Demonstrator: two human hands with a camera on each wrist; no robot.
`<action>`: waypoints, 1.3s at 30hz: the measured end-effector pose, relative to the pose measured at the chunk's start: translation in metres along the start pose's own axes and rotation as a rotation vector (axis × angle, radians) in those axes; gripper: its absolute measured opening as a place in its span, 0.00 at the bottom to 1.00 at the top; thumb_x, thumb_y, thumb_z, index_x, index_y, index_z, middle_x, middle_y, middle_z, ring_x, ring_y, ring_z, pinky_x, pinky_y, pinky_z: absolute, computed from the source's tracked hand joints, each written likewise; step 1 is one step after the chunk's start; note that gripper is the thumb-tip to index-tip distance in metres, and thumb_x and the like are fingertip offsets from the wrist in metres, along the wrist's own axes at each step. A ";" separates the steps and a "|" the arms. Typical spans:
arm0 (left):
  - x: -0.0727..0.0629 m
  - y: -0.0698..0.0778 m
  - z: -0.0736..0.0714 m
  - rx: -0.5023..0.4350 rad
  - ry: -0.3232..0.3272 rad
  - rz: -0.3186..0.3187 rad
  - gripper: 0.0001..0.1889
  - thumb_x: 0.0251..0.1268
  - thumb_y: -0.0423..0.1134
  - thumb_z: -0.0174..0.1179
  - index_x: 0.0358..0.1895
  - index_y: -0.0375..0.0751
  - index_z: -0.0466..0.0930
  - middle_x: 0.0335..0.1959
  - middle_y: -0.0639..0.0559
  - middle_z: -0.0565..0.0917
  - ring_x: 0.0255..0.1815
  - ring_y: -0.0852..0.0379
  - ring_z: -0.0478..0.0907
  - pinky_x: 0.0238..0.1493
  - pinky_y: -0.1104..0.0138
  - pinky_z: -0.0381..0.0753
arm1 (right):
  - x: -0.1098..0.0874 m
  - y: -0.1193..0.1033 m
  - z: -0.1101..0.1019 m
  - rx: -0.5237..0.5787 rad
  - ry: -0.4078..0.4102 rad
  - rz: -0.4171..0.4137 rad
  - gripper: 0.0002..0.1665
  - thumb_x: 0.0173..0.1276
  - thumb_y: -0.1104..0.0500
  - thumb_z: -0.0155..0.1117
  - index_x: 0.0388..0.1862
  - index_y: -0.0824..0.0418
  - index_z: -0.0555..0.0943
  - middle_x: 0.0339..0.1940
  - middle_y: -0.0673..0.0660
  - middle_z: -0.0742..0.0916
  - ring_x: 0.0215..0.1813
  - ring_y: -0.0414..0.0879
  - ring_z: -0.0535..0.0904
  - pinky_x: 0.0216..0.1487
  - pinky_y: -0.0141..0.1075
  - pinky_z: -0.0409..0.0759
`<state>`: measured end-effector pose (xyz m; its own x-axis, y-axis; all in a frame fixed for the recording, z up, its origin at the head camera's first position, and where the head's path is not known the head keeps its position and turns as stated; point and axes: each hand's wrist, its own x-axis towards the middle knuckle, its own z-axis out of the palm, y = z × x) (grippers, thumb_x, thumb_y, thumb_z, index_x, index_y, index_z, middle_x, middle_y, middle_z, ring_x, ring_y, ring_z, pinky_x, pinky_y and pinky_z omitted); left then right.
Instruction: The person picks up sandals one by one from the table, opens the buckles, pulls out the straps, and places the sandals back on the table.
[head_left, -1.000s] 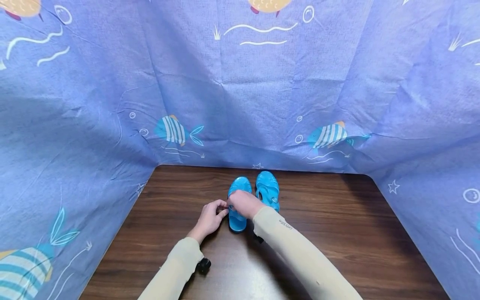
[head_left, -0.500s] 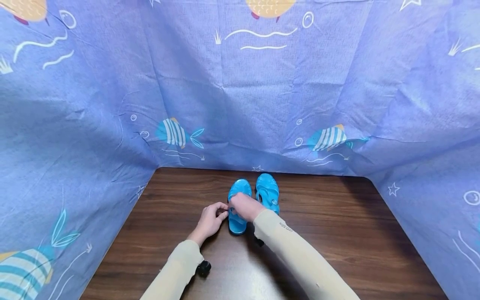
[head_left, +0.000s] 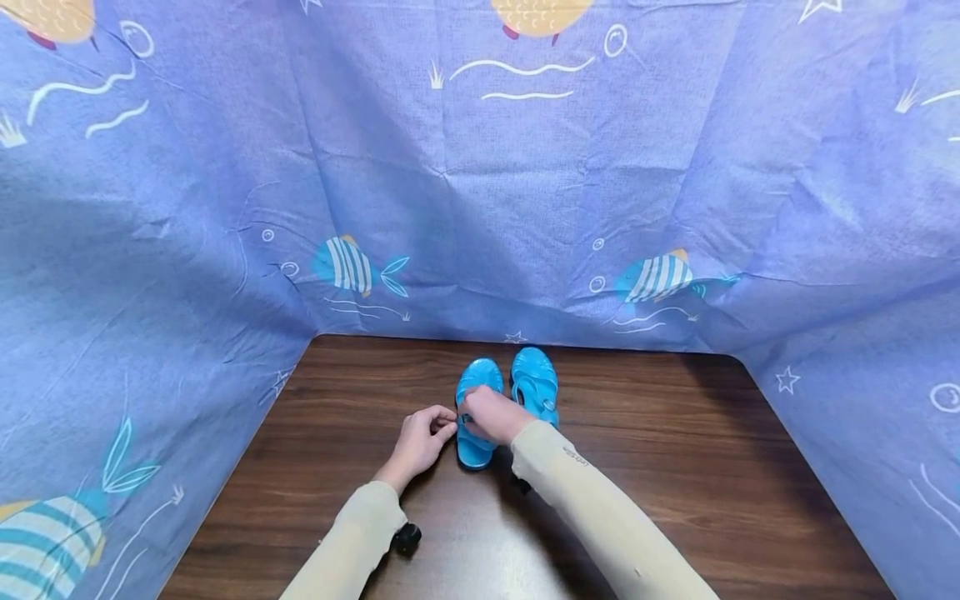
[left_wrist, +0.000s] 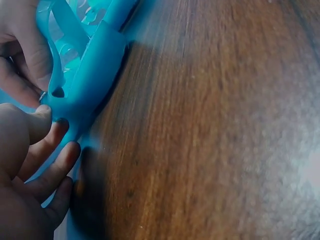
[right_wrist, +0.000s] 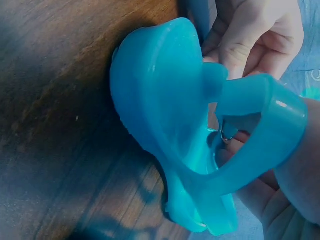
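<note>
A blue fish-print cloth (head_left: 517, 167) rises behind the grip and on both sides of it; below the grip spreads a dark wooden table (head_left: 675, 475); the left sandal (head_left: 475, 453), bright blue, lies on it within the grip; the right sandal (head_left: 535, 375) is just right of the grip; the left hand (head_left: 418, 440) has thumb and forefinger clamped on the left sandal's outer side; the right hand (head_left: 492, 414), reaching over it, pinches the strap (right_wrist: 245, 162); a tiny metal buckle (right_wrist: 226, 138) shows by its fingertips.
</note>
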<state>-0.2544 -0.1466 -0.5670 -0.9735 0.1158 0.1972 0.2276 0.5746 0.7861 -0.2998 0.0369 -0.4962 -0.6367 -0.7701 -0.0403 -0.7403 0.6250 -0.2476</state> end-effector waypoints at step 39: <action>-0.001 0.001 0.000 0.002 0.038 0.053 0.03 0.69 0.34 0.70 0.42 0.43 0.90 0.35 0.57 0.89 0.36 0.63 0.84 0.42 0.69 0.85 | -0.004 0.003 0.013 0.057 0.157 -0.050 0.10 0.73 0.61 0.69 0.50 0.59 0.91 0.44 0.52 0.90 0.41 0.37 0.85 0.42 0.26 0.83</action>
<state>-0.2535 -0.1463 -0.5660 -0.9584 0.1151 0.2611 0.2790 0.5702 0.7727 -0.2964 0.0400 -0.5095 -0.6287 -0.7677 0.1243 -0.7612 0.5748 -0.3002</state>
